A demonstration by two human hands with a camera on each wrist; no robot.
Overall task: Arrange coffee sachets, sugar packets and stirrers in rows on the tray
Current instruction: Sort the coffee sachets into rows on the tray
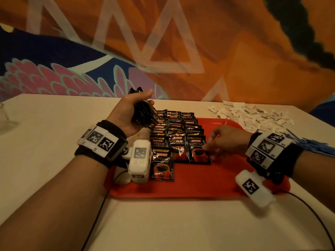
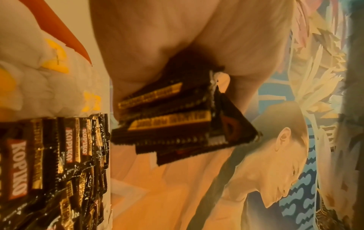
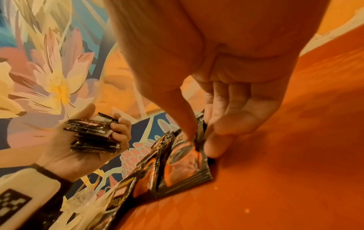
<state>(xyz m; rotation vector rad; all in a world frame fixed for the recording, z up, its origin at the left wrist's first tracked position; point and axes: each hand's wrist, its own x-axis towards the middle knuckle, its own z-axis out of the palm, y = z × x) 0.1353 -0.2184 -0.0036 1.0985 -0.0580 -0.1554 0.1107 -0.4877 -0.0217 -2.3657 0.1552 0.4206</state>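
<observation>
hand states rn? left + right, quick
Left hand: closed around a stack of coffee sachets, held above the tray.
Right hand: fingertips pinching the sachet nearest it on the tray.

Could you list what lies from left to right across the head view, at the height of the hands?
Bare table → left hand gripping a stack of coffee sachets → rows of sachets on the red tray → right hand at the frontmost sachet of the right row → blue stirrers.
</observation>
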